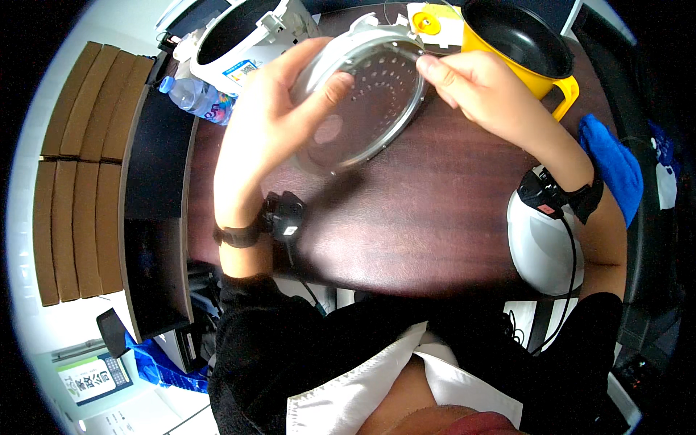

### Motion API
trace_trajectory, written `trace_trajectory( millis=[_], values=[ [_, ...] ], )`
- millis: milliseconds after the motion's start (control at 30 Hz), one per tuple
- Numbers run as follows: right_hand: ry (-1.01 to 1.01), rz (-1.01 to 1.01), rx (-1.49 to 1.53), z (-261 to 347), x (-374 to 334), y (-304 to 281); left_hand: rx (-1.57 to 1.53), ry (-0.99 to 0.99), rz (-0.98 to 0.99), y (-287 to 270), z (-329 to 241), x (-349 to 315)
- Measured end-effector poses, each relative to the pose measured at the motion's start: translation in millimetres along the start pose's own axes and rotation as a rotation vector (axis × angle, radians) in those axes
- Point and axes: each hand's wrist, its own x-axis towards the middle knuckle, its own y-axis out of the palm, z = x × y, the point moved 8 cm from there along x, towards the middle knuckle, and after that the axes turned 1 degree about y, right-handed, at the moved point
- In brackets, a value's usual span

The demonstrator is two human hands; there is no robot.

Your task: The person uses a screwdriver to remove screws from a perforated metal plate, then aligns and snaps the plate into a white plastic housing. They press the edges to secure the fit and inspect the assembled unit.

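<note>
A round clear lid [366, 127] with a pale rim is held up, tilted, above the dark wooden table. Many small dots, holes or droplets, show across its middle. My left hand [286, 105] grips the lid's left side, thumb over the face and the other fingers hidden behind it. At the upper right of the rim, my right hand [475, 87] pinches the edge between thumb and fingers. Behind the left hand stands a white round appliance [239, 43] with a dark inside. A yellow pot [522, 47] with a black interior and yellow handle stands beyond the right hand.
A plastic bottle [196, 99] lies against the white appliance. A white dome-shaped piece [540, 246] sits at the table's right edge, below my right wrist. A blue cloth [612, 170] is at the far right. Brown boxes [80, 174] stand at the left.
</note>
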Motion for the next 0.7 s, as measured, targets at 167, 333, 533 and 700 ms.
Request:
trace_trajectory(
  millis=[167,333,533,700],
  values=[
    [-0.018,-0.124,0.005,-7.6,1.9,-6.2,0.041,-0.055,-0.047,-1.6,7.2,2.0],
    [-0.17,-0.22,-0.175,-17.3,0.9,-8.6,0.174,0.055,-0.15,-0.8,1.2,6.9],
    [-0.091,-0.276,-0.266,-11.9,0.6,-18.1,0.191,0.102,-0.142,0.7,-7.0,5.2],
    [-0.107,-0.199,-0.261,-25.7,4.3,-17.0,0.122,0.071,-0.147,0.0,-4.5,4.3]
  ],
)
